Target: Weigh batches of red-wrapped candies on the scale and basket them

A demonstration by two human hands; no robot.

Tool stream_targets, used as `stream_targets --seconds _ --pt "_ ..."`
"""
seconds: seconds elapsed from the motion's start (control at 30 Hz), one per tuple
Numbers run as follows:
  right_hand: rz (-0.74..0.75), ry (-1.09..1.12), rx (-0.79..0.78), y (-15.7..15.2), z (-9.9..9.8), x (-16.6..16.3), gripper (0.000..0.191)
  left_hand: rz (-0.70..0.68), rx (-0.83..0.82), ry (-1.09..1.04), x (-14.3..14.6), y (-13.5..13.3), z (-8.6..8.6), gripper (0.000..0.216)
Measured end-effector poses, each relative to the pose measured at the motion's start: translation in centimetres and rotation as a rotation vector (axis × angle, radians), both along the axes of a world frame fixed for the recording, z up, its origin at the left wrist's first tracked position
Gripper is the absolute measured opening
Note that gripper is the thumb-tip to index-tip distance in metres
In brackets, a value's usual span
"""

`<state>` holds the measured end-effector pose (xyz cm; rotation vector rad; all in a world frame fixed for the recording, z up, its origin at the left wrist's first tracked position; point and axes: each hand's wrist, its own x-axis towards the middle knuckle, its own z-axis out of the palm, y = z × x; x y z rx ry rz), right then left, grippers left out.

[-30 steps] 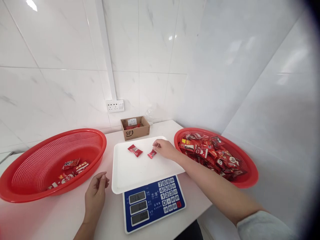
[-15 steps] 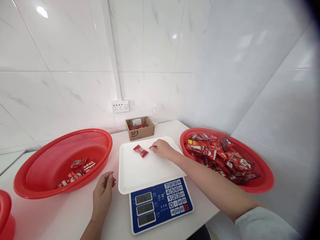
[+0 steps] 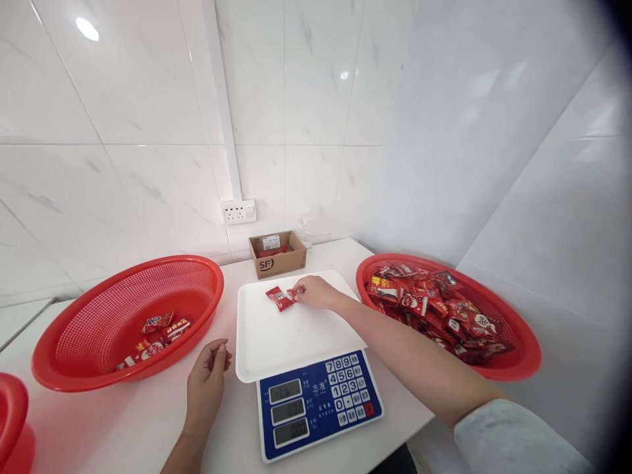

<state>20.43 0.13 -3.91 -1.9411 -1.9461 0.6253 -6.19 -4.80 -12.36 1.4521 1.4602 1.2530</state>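
Note:
Over the far part of the white weighing tray (image 3: 276, 342), my right hand (image 3: 313, 292) pinches a small red snack packet (image 3: 290, 295), mostly covered by the fingers. Just left of it, another red snack packet (image 3: 279, 299) with a white printed patch lies on the tray; the two look close together or touching. My left hand (image 3: 208, 368) is held by the tray's left edge with its fingers curled in, and nothing shows in it. Below the tray is the scale's blue keypad and display panel (image 3: 320, 408).
At right, a red basket (image 3: 530, 355) holds a heap of red packets. A larger red basket (image 3: 54, 355) at left has several packets. A cardboard box (image 3: 281, 264) with red packets stands behind the tray by the wall. Another red basket's rim (image 3: 14, 408) shows at far left.
My right hand has moved slightly left, bringing its packet up beside the one on the tray. My left hand stays beside the tray.

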Motion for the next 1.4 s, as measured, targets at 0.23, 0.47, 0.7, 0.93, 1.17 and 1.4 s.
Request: stream_targets --seconds 0.23,0.47,0.7,0.93,1.17,1.4 --pt "-0.065 -0.004 0.119 -1.0 0.3 1.9 0.023 0.020 -0.004 0.001 0.1 -0.1 0.4 0.043" --pt "-0.180 -0.102 0.132 -5.0 2.6 10.0 0.014 0.018 -0.025 0.032 -0.1 0.1 0.0 0.043" --pt "-0.185 -0.074 -0.110 -8.9 -0.7 14.9 0.016 0.040 -0.048 0.070 0.3 0.0 0.7 0.045" --pt "-0.232 0.041 -0.052 -9.2 -3.9 15.5 0.014 0.058 -0.064 0.108 0.2 0.1 0.7 0.045" --pt "-0.306 0.146 -0.016 -8.3 -5.4 15.7 0.015 0.054 -0.081 0.114 0.1 0.2 0.3 0.048" --pt "-0.420 0.373 0.081 -8.4 -3.3 16.9 0.033 0.067 -0.115 0.143 0.2 0.2 0.5 0.050"
